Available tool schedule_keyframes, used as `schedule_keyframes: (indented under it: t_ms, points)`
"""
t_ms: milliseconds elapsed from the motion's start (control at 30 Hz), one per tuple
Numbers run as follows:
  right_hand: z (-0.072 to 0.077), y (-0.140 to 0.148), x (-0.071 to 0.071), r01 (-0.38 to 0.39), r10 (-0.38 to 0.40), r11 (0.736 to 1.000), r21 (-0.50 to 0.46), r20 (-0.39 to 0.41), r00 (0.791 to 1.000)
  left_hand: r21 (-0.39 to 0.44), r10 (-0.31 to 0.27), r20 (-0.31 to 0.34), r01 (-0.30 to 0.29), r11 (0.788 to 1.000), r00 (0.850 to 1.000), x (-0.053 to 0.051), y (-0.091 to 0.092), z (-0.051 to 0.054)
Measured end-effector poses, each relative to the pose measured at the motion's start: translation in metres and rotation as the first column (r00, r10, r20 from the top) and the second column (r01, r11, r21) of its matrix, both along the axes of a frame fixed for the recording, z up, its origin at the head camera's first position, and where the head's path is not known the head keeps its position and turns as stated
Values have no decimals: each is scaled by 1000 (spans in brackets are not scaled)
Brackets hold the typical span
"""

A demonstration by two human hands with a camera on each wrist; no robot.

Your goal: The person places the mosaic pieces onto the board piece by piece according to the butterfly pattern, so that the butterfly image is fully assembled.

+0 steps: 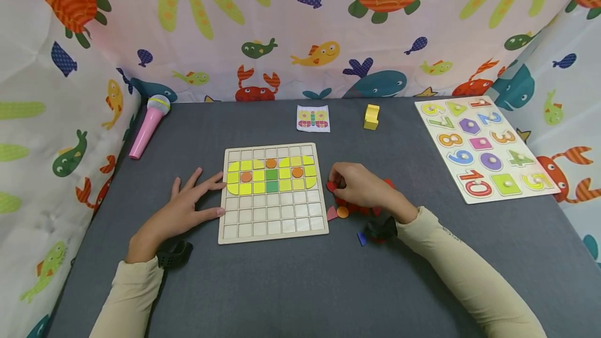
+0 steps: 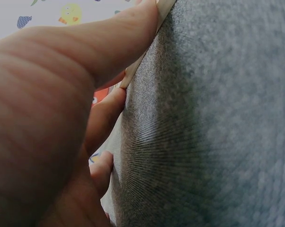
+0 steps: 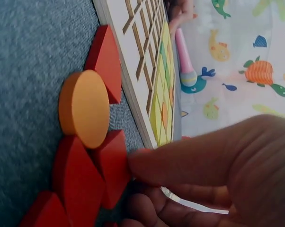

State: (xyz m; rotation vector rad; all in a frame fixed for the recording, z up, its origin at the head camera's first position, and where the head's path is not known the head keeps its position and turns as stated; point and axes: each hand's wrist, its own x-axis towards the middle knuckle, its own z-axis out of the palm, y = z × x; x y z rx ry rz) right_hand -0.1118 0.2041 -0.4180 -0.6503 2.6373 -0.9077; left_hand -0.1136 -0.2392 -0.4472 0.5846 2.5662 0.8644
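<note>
A wooden grid board [image 1: 274, 223] lies mid-table, its upper rows filled with yellow, green and orange pieces and its lower cells bare. My left hand [image 1: 188, 210] rests at the board's left edge, thumb and fingertips touching it, fingers spread. To the right of the board, my right hand [image 1: 359, 184] pinches a red piece [image 1: 331, 186] between thumb and fingers, which partly hide it. Beneath and around that hand lie several red pieces [image 3: 81, 182], partly covered in the head view. An orange disc [image 3: 90, 109] sits among them, beside a pinkish-red piece [image 1: 332, 213].
Behind the board are a small pattern card [image 1: 313, 119] and a yellow block [image 1: 371, 117]. A pink toy microphone [image 1: 149, 127] lies at the back left. At the right is a number-and-shape puzzle board [image 1: 485, 147]. One blue piece [image 1: 361, 239] lies near the right wrist.
</note>
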Motion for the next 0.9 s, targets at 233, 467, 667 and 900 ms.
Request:
schedule_keyframes:
  t_ms: [233, 467, 667, 900]
  points:
    - [1, 5, -7, 20, -23, 998, -63, -43, 999, 5, -2, 2, 2, 1000, 1000, 0, -1, -1]
    - [5, -8, -15, -37, 40, 985, -171, 15, 999, 7, -2, 0, 2, 1000, 1000, 0, 0, 0]
    - [8, -35, -18, -48, 72, 971, -236, 94, 993, 4, -1, 2, 1, 1000, 1000, 0, -1, 0]
    - [7, -72, -22, -116, 153, 943, -312, 95, 984, 3, -1, 10, 1, 1000, 1000, 1, -1, 0]
